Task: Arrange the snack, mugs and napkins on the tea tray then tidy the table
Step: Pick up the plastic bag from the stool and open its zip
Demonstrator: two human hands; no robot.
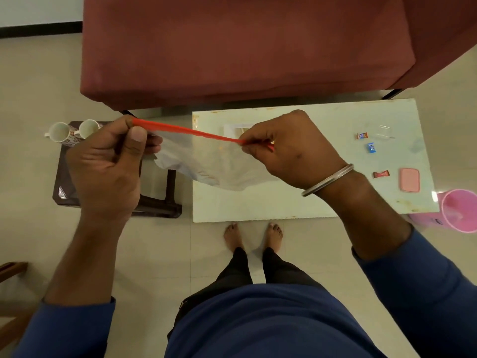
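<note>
Zip bag (206,161) (red-sealed) between both hands

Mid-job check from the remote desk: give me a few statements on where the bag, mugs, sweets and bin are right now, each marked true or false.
1. Both hands hold the clear plastic zip bag with the red seal strip, left hand at one end, right hand at the other. True.
2. The two white patterned mugs stand on the pale glossy table. False: they stand on the dark side stool left of it.
3. Three small wrapped sweets lie on the table. True.
4. The pink rectangular lid lies inside the pink plastic bin. False: it lies on the table.
</note>
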